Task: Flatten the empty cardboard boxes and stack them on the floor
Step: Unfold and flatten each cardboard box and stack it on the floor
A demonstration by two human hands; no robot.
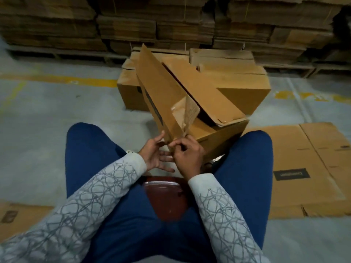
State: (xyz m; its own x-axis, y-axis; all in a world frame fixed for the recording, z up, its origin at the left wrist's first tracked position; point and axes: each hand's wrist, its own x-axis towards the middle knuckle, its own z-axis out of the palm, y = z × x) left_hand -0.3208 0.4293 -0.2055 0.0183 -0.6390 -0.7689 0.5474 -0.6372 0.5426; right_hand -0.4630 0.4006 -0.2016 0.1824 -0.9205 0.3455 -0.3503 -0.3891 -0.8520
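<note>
Head view, right hand (188, 157) fingers pinching flap (159, 86) of open box (224, 133), left hand (154, 156) fingers spread beneath

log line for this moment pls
box: upright, unflattened | left hand: touches flap | right hand: pinches flap corner | flattened box: floor, right

An open box (218, 133) is set on the floor between the knees, with the left hand (153, 154) and right hand (188, 156) placed side by side at its near corner. Behind it more boxes (131, 92) are grouped, and further back are cardboard stacks (133, 25). Flattened sheets are laid on the floor, one to the right (303, 168) and one at the near left (19, 215).
</note>
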